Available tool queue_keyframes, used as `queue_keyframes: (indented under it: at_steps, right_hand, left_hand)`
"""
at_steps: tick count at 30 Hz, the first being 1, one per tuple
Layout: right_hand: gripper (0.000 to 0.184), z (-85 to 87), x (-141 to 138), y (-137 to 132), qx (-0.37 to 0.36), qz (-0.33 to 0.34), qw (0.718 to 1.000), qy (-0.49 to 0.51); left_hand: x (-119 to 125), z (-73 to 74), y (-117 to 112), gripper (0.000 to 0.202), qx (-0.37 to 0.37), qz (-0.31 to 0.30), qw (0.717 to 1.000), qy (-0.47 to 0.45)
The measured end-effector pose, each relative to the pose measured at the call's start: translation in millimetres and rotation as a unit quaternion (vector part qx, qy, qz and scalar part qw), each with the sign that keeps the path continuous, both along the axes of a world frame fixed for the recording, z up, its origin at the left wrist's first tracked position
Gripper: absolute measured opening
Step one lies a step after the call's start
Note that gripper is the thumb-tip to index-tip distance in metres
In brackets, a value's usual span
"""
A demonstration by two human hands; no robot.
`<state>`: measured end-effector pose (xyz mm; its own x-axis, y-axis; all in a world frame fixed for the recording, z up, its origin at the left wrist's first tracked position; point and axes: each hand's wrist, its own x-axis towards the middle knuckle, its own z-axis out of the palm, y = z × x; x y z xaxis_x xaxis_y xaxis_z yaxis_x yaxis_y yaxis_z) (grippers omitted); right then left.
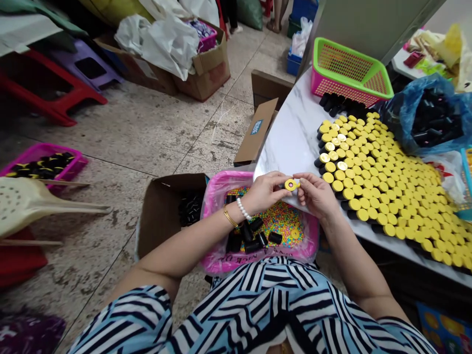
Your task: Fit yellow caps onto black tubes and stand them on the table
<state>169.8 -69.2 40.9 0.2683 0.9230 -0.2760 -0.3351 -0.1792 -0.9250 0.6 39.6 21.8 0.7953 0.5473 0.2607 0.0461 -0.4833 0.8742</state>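
My left hand (263,192) and my right hand (317,195) meet above the lap, and together they pinch a small yellow cap (291,185) with a pink centre. Below them a pink basin (217,196) lined with plastic holds tiny multicoloured beads (283,219), a few black tubes (250,236) and a loose yellow cap (295,233). To the right, on the marble table (291,132), lie several rows of black tubes with yellow caps (391,182). A pearl bracelet and a gold bangle circle my left wrist.
A green and pink basket (350,69) stands at the table's far end, and a blue bag of black tubes (431,118) sits to its right. An open cardboard box (162,211) with black tubes stands left of the basin. Plastic stools and further boxes crowd the floor.
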Motion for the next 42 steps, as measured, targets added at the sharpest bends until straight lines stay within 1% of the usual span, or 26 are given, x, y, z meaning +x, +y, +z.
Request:
queue_keyframes:
  at_steps: [3, 4, 6, 8, 10, 13, 16, 18, 19, 20, 22, 24, 26, 27, 28, 29, 30, 32, 34, 35, 37, 39, 40, 42]
  right_hand:
    - [0.042, 3.6, 1, 8, -0.043, 0.047, 0.997, -0.032]
    - [0.043, 5.2, 0, 10, -0.057, 0.061, 0.995, -0.055]
    - [0.042, 8.6, -1, 14, -0.071, 0.071, 0.987, -0.128]
    - [0.039, 11.0, -2, 17, -0.064, 0.059, 0.974, -0.211]
    - [0.037, 10.1, -5, 18, -0.052, 0.043, 0.963, -0.262]
    - [0.037, 3.3, -8, 13, -0.046, 0.02, 0.964, -0.26]
    - [0.041, -1.6, -12, 5, -0.031, -0.01, 0.968, -0.247]
    - [0.042, -0.2, -14, 0, -0.013, -0.021, 0.955, -0.295]
    - [0.041, 1.7, -15, -1, -0.006, -0.024, 0.939, -0.342]
    - [0.039, 3.8, -17, -2, -0.001, -0.026, 0.917, -0.397]
    - [0.031, 7.3, -21, -2, 0.0, -0.02, 0.862, -0.507]
    - [0.025, 8.1, -24, -1, -0.005, -0.011, 0.801, -0.598]
    - [0.024, 5.9, -27, 1, -0.01, -0.004, 0.747, -0.665]
    - [0.025, 4.0, -27, 1, -0.012, -0.001, 0.727, -0.686]
    - [0.026, 2.0, -27, 1, -0.014, 0.001, 0.717, -0.697]
    - [0.029, -0.1, -26, 1, -0.017, 0.006, 0.716, -0.698]
    - [0.031, -2.0, -24, 0, -0.019, 0.012, 0.722, -0.691]
    - [0.037, -5.0, -20, -3, -0.016, 0.021, 0.747, -0.664]
    - [0.046, -7.1, -15, -7, 0.001, 0.026, 0.781, -0.623]
    - [0.051, -8.1, -13, -9, 0.013, 0.024, 0.8, -0.599]
    - [0.058, -10.1, -12, -13, 0.038, 0.007, 0.834, -0.55]
    - [0.059, -12.9, -12, -17, 0.054, -0.027, 0.859, -0.509]
    - [0.058, -14.4, -13, -18, 0.058, -0.042, 0.866, -0.494]
    - [0.05, -17.4, -15, -20, 0.059, -0.06, 0.873, -0.48]
  left_hand:
    - [-1, 1.3, -1, 0.028, 0.014, -0.016, 1.0, -0.001]
    - [-1, 1.2, -2, 0.026, 0.015, -0.013, 1.0, -0.004]
    - [3, 0.3, -6, 0.019, 0.022, 0.014, 1.0, -0.016]
    - [7, -1.8, -11, 0.015, 0.046, 0.055, 0.997, -0.026]
    - [12, -4.9, -17, 0.014, 0.075, 0.097, 0.992, -0.011]
    - [15, -10.1, -24, 0.019, 0.106, 0.141, 0.983, 0.047]
    - [16, -12.5, -24, 0.02, 0.11, 0.144, 0.982, 0.061]
    - [15, -11.4, -21, 0.021, 0.1, 0.132, 0.985, 0.041]
    - [14, -10.3, -19, 0.025, 0.095, 0.124, 0.987, 0.032]
    - [14, -9.0, -17, 0.028, 0.09, 0.115, 0.989, 0.028]
    - [14, -6.9, -15, 0.032, 0.086, 0.093, 0.991, 0.035]
    - [15, -6.3, -16, 0.027, 0.092, 0.084, 0.991, 0.055]
    - [17, -7.1, -19, 0.022, 0.111, 0.1, 0.986, 0.077]
    - [19, -7.7, -21, 0.02, 0.124, 0.113, 0.982, 0.09]
    - [19, -8.0, -23, 0.02, 0.137, 0.125, 0.977, 0.104]
    - [20, -8.1, -24, 0.021, 0.147, 0.129, 0.974, 0.116]
    - [19, -7.6, -23, 0.023, 0.154, 0.123, 0.972, 0.125]
    - [14, -5.0, -18, 0.03, 0.149, 0.09, 0.977, 0.12]
    - [8, -0.2, -9, 0.041, 0.106, 0.038, 0.989, 0.093]
    - [6, 2.7, -3, 0.045, 0.061, 0.013, 0.995, 0.082]
    - [4, 8.6, 6, 0.046, -0.076, -0.026, 0.994, 0.072]
    - [8, 13.4, 10, 0.038, -0.216, -0.035, 0.974, 0.064]
    - [11, 15.1, 10, 0.035, -0.263, -0.031, 0.962, 0.059]
    - [20, 17.6, 7, 0.03, -0.312, -0.013, 0.948, 0.053]
